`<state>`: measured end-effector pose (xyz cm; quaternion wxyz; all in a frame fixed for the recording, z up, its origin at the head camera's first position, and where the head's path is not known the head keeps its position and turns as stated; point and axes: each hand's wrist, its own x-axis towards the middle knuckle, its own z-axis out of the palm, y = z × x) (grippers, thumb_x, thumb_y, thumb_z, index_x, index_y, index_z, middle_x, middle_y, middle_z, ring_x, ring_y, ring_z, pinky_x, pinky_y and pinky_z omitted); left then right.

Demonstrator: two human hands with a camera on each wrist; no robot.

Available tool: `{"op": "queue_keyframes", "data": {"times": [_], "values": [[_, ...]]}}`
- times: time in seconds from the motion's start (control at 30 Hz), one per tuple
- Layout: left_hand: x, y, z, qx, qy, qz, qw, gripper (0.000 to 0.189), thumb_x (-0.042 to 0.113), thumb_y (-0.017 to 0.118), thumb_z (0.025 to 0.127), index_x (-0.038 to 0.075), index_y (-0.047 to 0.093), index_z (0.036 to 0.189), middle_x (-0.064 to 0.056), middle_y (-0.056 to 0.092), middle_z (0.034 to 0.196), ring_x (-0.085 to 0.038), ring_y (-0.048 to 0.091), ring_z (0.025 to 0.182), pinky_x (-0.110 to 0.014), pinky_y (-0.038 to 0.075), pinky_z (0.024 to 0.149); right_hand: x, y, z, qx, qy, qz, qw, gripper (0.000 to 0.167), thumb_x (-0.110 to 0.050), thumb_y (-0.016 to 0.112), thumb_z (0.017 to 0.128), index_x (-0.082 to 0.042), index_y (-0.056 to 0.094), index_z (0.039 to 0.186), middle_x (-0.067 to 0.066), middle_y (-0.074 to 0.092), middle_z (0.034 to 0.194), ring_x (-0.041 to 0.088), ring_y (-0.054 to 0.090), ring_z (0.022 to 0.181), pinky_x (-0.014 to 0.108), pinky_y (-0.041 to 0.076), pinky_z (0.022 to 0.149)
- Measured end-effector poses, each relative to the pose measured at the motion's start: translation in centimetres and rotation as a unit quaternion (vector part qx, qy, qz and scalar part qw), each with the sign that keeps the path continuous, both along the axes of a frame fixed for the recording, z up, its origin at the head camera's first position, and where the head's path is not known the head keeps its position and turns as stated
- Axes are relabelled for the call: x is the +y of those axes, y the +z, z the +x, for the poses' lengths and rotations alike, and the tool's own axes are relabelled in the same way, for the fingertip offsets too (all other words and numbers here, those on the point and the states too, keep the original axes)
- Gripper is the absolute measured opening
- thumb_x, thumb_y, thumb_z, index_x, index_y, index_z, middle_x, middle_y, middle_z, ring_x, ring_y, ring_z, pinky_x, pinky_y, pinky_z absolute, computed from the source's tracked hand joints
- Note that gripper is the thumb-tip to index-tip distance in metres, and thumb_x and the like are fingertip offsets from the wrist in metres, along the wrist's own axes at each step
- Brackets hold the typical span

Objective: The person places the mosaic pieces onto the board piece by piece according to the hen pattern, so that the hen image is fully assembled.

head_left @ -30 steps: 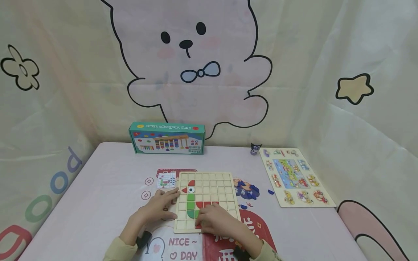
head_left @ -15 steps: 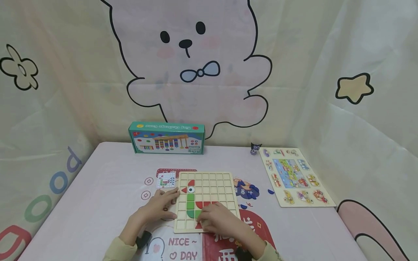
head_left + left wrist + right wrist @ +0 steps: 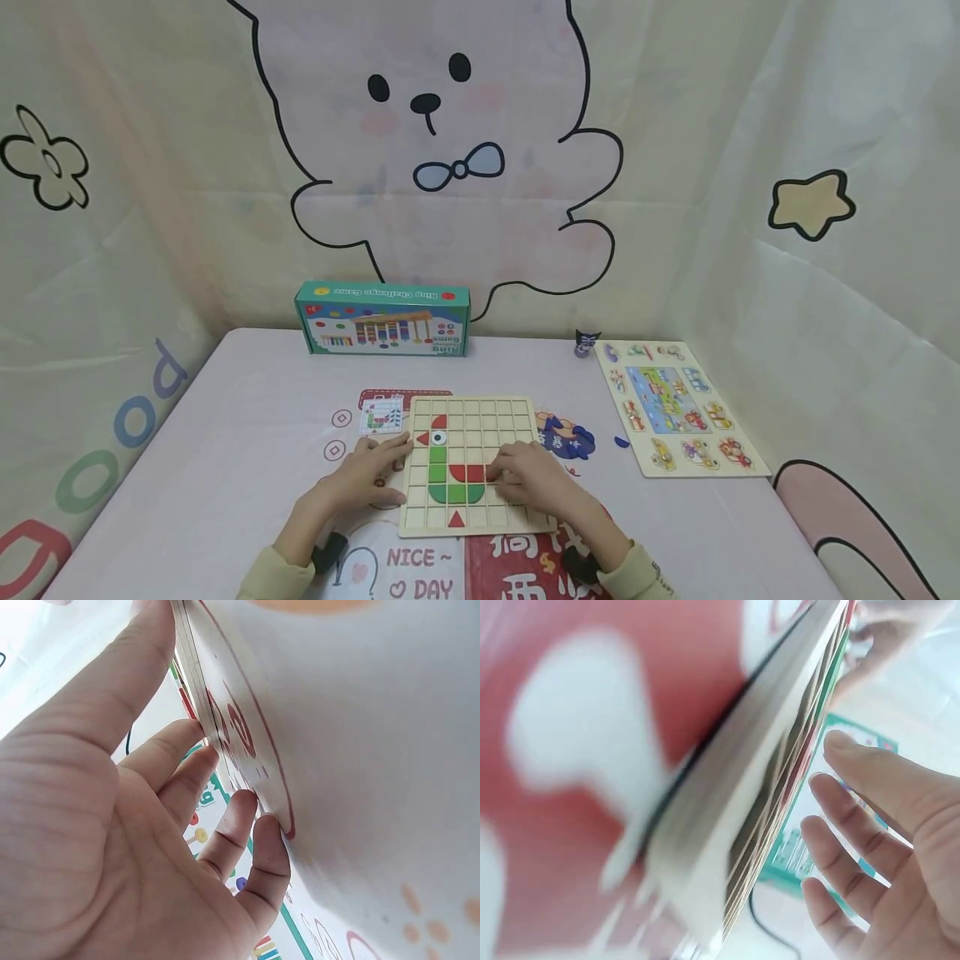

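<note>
A pale wooden grid board [image 3: 513, 410] lies on the table, holding coloured pieces in a bird-like shape. Near its top left are a red quarter-round [image 3: 440, 422], a white eye piece [image 3: 439, 437] and a red triangle [image 3: 423, 437]. Green pieces [image 3: 437, 472] run down and then right, below a red row [image 3: 468, 472]. Another red triangle [image 3: 456, 520] sits in the lower cells. My left hand [image 3: 363, 475] touches the board's left edge with spread fingers. Over the right part of the board, my right hand [image 3: 532, 479] has loosely bent fingers; the right wrist view shows nothing between them [image 3: 847, 862].
A small pattern card [image 3: 382, 414] lies at the board's upper left. Behind stands a green game box [image 3: 384, 321]. To the right are a picture puzzle board [image 3: 712, 450] and a small dark figurine [image 3: 585, 343]. Printed curtains surround the table.
My right hand has moved right and slightly away from me, from the board's lower middle, uncovering the lower red triangle and green pieces. My left hand has stayed at the board's edge.
</note>
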<state>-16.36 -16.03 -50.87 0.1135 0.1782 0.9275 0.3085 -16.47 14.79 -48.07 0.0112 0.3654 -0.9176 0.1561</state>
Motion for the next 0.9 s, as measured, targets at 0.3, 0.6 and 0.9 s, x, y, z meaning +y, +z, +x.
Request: {"op": "queue_keyframes", "data": {"times": [0.3,0.6,0.9], "values": [[0.0,0.0,0.0,-0.002,0.005,-0.001,1.0000,0.079,0.040,0.077,0.068,0.023,0.045,0.138,0.007,0.033,0.149,-0.015,0.032,0.098,-0.033,0.035,0.074,2.7,0.0,-2.0,0.036,-0.048,-0.015,0.9981,0.012,-0.017,0.072,0.079,-0.016,0.073,0.092,-0.004,0.064,0.090,0.013,0.058,0.088,0.038,0.043,0.078],[0.2,0.0,0.1,-0.002,0.009,0.000,1.0000,0.080,0.041,0.077,0.067,0.022,0.046,0.138,0.008,0.034,0.148,-0.015,0.033,0.098,-0.032,0.036,0.074,5.2,-0.4,-4.1,0.070,-0.108,0.020,0.9915,0.013,-0.017,0.073,0.076,-0.017,0.072,0.090,-0.002,0.065,0.095,0.020,0.059,0.091,0.044,0.043,0.078],[0.2,0.0,0.0,0.004,-0.001,0.003,1.0000,0.078,0.041,0.077,0.069,0.020,0.046,0.138,0.006,0.034,0.149,-0.016,0.032,0.097,-0.032,0.035,0.073,6.8,-0.4,-6.3,0.035,-0.159,0.042,0.9859,0.014,-0.014,0.075,0.075,-0.017,0.072,0.088,-0.001,0.065,0.095,0.020,0.059,0.088,0.042,0.042,0.075]]}}
